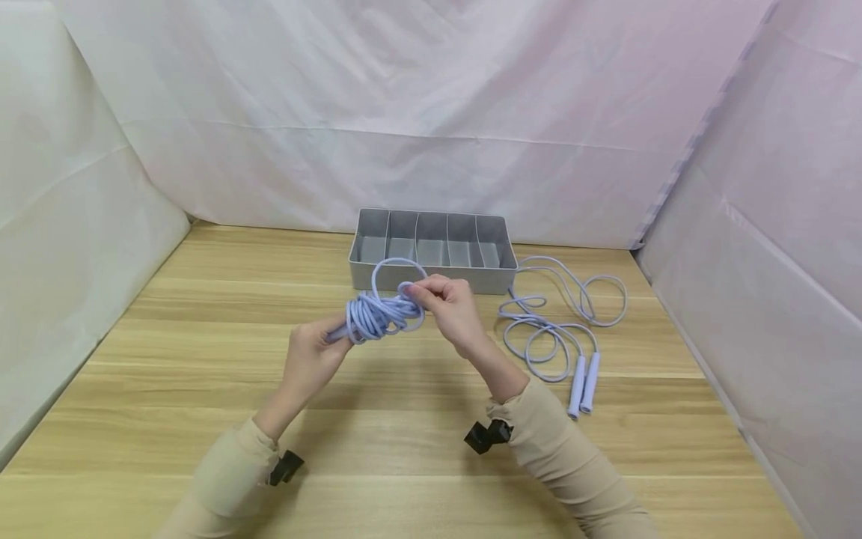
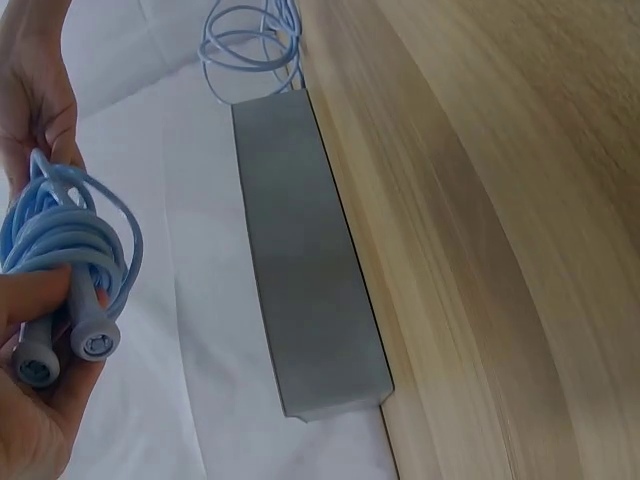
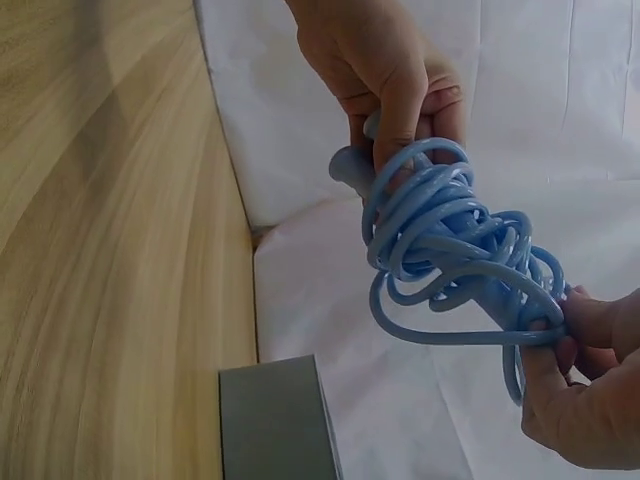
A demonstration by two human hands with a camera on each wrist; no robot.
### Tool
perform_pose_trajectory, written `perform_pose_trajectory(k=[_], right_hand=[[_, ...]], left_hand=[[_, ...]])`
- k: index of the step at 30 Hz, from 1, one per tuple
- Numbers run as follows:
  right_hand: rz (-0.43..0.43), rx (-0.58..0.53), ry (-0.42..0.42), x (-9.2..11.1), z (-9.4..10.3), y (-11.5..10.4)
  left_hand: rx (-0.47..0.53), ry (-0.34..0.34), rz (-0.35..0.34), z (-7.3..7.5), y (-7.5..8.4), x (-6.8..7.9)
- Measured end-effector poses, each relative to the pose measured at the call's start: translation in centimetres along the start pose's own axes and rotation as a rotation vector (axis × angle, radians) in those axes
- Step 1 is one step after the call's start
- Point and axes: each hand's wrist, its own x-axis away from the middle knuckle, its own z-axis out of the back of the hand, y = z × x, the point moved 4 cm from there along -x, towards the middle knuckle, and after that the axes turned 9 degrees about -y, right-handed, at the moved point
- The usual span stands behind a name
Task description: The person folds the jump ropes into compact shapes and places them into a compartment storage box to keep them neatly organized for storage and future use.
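Observation:
A light blue-purple jump rope (image 1: 372,315), its cord wound in many turns around its two handles, is held up above the table between both hands. My left hand (image 1: 315,358) grips the handle ends; in the left wrist view the round caps of both handles (image 2: 97,338) stick out past the fingers. At the other end of the bundle, my right hand (image 1: 453,311) pinches the cord between thumb and fingers. One loop of cord (image 1: 397,261) stands up loosely over the bundle. How the cord's end runs under the right fingertips is hidden.
A grey tray (image 1: 431,278) with several compartments stands at the back of the table, behind the hands. To its right lies a second jump rope (image 1: 539,322), loosely coiled, with its two handles (image 1: 583,384) side by side. White cloth (image 1: 431,135) hangs around the table.

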Motion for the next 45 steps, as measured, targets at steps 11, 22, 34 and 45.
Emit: perform_pose_trajectory(k=[11, 22, 34, 45], right_hand=[[-0.143, 0.238, -0.364, -0.4, 0.6, -0.1], [-0.242, 0.135, -0.382, -0.2, 0.5, 1.8], [0.180, 0.570, -0.007, 1.3, -0.6, 0.6], [0.261, 0.781, -0.191, 2.3, -0.9, -0.6]], left_hand=[[0.030, -0.157, 0.022, -0.4, -0.5, -0.1], [-0.011, -0.225, -0.073, -0.7, -0.9, -0.4], [-0.028, -0.207, -0.015, -1.1, -1.0, -0.4], [-0.024, -0.185, 0.011, -0.9, -0.8, -0.2]])
